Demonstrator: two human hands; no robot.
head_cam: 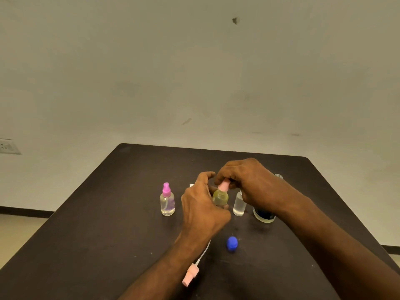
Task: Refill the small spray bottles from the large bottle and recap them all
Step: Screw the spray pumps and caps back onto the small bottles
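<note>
Both hands meet over a small yellowish spray bottle (220, 197) standing mid-surface. The left hand (202, 207) wraps its grip round the bottle's body; the right hand (246, 180) pinches the pale pink spray cap (223, 186) on its neck. A pink-capped bottle (167, 200) stands to the left, a clear uncapped bottle (239, 205) just right, and the large bottle (264, 215) beyond it, partly hidden. A blue cap (232, 244) and a loose pink sprayer (190, 274) lie nearer on the dark surface (97, 234).
</note>
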